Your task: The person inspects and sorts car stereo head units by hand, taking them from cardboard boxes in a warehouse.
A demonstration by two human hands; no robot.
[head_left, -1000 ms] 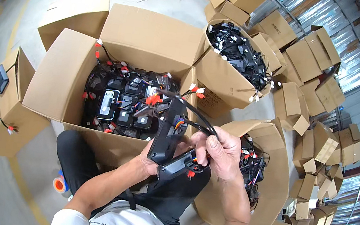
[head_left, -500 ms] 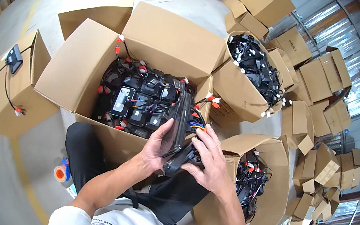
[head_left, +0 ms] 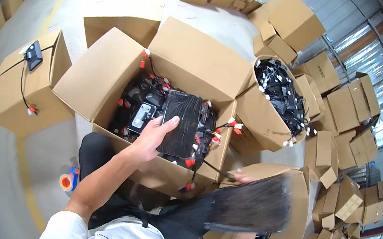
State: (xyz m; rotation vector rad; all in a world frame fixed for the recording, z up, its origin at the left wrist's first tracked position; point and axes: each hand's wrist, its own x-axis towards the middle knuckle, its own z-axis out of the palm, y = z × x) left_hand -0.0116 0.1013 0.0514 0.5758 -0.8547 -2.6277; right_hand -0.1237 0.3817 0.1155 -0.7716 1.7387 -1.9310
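One flat black unit [head_left: 181, 124] is being held over an open carton [head_left: 200, 55], above black devices [head_left: 154, 98]; whether it is touching them cannot be told. The left hand [head_left: 150, 138] is gripping its left side, thumb lying across the face. A second black unit [head_left: 253, 204], blurred, is hanging beside the rounded carton [head_left: 294, 217] to the right; the right hand [head_left: 244, 177], mostly hidden behind it, is gripping it, fingers showing past its far edge. Red-and-white connectors [head_left: 236, 126] are dangling over the open carton's right wall. A small black device [head_left: 34, 55] is lying on the left carton [head_left: 34, 87], and an orange tape roll [head_left: 66, 182] is resting on the floor [head_left: 49, 158].
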